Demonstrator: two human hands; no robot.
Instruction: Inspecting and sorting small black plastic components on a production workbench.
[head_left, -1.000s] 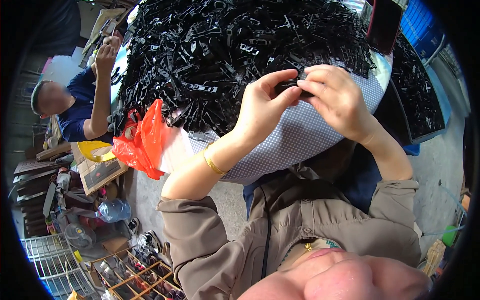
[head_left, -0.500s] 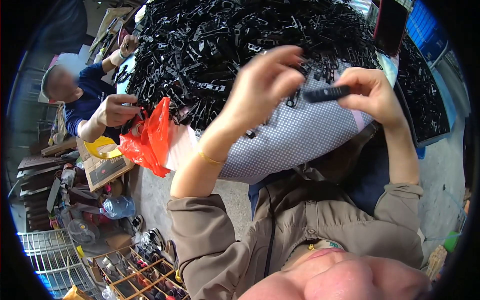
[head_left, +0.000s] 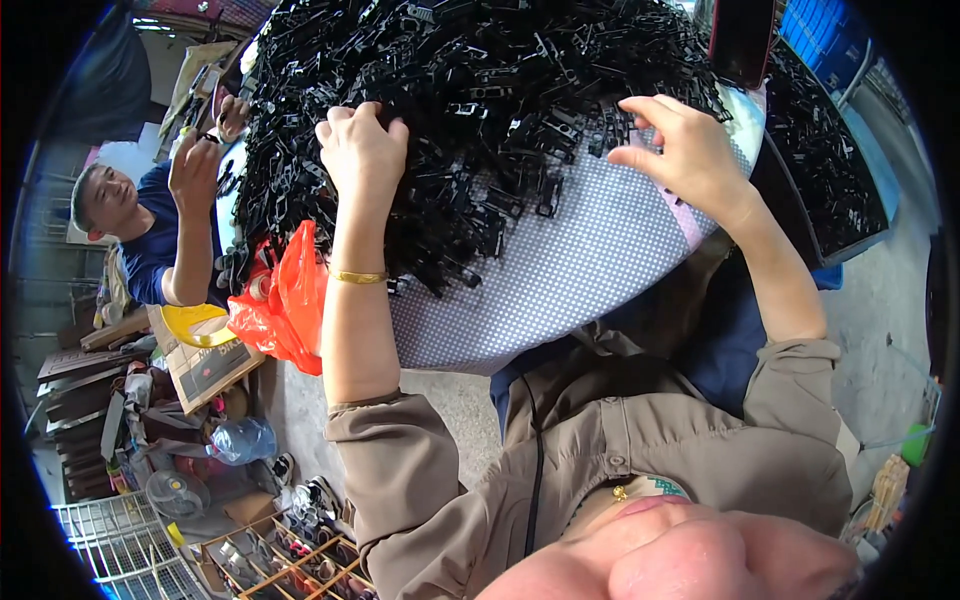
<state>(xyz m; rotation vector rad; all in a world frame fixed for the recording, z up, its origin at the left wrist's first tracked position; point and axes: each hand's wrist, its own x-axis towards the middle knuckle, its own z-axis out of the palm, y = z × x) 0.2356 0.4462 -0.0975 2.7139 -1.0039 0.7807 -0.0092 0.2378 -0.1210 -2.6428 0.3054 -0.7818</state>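
A large heap of small black plastic parts (head_left: 480, 100), many with rectangular openings, covers the table. My left hand (head_left: 362, 150) rests on the heap's left side with its fingers bent and spread; the parts under its fingertips cannot be made out. To the right, my right hand (head_left: 690, 155) hovers over the heap's near right edge. Its thumb and fingers stand apart, with nothing between them. A few loose parts (head_left: 550, 190) lie on the grey-white dotted cloth (head_left: 580, 260) between my hands.
A red plastic bag (head_left: 290, 310) hangs at the table's left edge. Across the left side, a person (head_left: 150, 230) holds up a small item. A phone-like dark slab (head_left: 740, 40) stands at the far right, near a bin of black parts (head_left: 830, 170).
The dark ribbed bar has left my right hand, which has opened. My left hand has moved left onto the heap. The other person's near hand has risen.
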